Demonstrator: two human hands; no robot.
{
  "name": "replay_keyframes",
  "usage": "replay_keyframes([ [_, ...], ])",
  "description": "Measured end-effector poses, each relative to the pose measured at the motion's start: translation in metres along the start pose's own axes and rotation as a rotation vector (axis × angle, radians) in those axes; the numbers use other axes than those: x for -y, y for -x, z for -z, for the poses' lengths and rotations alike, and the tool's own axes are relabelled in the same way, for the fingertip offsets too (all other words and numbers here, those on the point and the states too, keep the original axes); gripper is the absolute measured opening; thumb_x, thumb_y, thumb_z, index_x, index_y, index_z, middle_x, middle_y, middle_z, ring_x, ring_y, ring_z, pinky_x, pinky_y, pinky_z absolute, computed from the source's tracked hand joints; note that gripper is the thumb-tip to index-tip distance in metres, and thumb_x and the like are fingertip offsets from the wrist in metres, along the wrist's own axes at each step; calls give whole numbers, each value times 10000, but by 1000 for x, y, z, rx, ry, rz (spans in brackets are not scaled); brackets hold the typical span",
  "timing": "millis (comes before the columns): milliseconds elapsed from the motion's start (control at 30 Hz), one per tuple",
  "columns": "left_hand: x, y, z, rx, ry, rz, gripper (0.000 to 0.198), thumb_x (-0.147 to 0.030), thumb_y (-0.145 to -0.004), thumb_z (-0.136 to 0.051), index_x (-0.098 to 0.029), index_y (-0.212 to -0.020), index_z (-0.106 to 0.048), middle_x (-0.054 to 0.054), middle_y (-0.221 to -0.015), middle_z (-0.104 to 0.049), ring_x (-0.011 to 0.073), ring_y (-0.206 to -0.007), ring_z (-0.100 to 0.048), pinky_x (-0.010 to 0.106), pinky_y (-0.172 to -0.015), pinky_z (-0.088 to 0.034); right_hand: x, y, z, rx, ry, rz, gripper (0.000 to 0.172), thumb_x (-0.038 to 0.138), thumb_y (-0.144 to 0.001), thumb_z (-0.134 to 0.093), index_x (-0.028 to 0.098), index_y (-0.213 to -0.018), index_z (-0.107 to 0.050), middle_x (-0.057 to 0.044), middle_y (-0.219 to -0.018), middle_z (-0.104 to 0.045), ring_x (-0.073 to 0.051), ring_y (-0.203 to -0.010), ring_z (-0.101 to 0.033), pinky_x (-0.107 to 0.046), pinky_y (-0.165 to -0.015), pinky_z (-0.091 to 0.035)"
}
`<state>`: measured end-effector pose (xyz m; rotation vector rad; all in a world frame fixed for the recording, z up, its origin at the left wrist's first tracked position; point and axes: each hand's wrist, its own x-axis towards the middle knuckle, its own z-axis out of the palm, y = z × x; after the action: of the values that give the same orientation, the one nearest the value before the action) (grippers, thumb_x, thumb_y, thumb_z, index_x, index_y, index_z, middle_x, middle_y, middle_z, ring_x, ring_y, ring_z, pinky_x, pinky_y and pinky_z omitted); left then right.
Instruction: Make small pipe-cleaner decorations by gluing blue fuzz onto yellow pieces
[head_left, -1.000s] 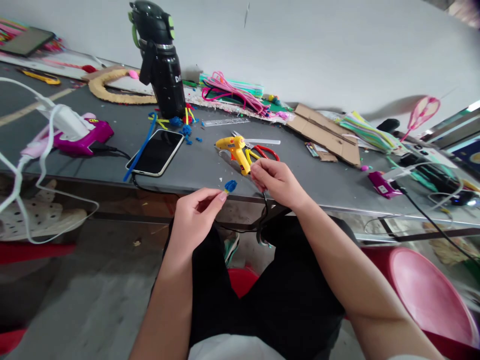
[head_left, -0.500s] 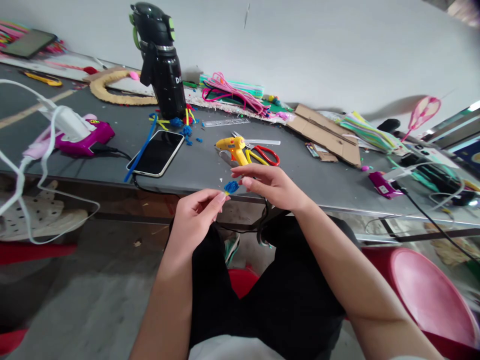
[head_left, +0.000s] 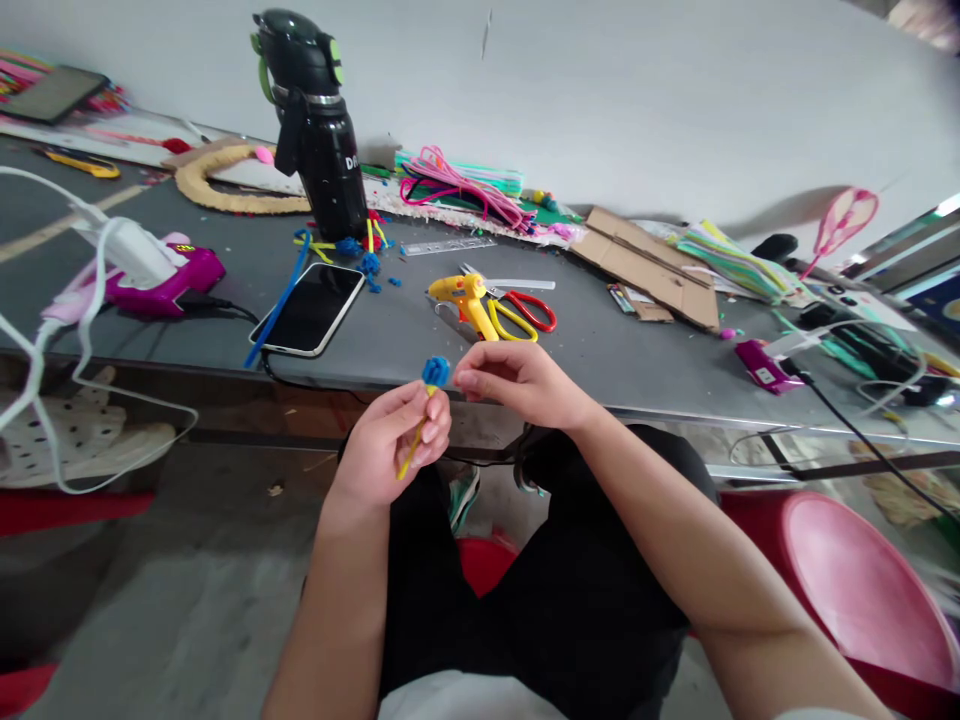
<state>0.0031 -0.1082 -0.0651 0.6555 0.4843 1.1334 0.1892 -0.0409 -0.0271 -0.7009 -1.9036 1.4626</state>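
My left hand is closed on the yellow stem of a small blue flower, whose head stands upright above the fingers, near the table's front edge. Just right of the flower is my right hand, its fingers curled with thumb and index close together; whether it grips anything is too small to tell. Behind the hands lie a yellow glue gun and pliers with red and yellow handles. A phone with a blue pipe cleaner across it rests to the left.
A black bottle stands at the back left, near blue scraps. Purple power strips sit left and right, with cables. Cardboard and pipe cleaner bundles line the wall. A red stool is at right.
The flower has tipped upright and moved slightly left, and its yellow stem now shows across my left hand's fingers. My right hand's fingers have curled in beside it.
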Motion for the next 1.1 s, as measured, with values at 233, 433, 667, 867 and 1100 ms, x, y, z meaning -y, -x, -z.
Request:
replay_keyframes([
  [233,-1,5,4,31,237,-23,366,-266,-864,-620,-215,-661,-319,-81,-499,-205,62,-352,-127,211,-349,-176,9,3,19,-207,-74,-48,389,400,-959,-535,204,-650,-402,55,-599,-358,-71,-488,-407,-230,-459,-363],
  [433,7,5,10,18,286,-79,447,-294,-841,-655,-221,-648,-259,-101,-464,-146,57,-330,-32,211,-318,-142,21,15,40,-332,14,89,427,438,-939,-595,185,-607,-507,34,-549,-441,-83,-485,-464,-242,-471,-380],
  [667,11,1,2,109,212,34,449,-315,-805,-687,-218,-623,-288,-86,-446,-198,64,-315,-113,205,-308,-163,24,13,7,-143,83,77,381,397,-814,-766,191,-1128,-707,-60,-1012,-688,-159,-911,-632,-274,-767,-527],
  [867,16,-3,-4,167,262,123,370,-272,-775,-696,-199,-604,-375,-68,-453,-262,58,-336,-171,218,-339,-175,23,9,-18,-241,194,179,301,378,-825,-759,218,-1080,-749,-56,-1035,-681,-147,-873,-616,-270,-742,-517],
  [1100,16,-5,-4,247,347,154,250,-213,-820,-645,-175,-633,-482,-55,-474,-303,63,-359,-193,233,-373,-175,26,7,-23,-303,118,239,113,277,-869,-722,180,-901,-769,-54,-910,-708,-157,-849,-633,-295,-751,-516],
])
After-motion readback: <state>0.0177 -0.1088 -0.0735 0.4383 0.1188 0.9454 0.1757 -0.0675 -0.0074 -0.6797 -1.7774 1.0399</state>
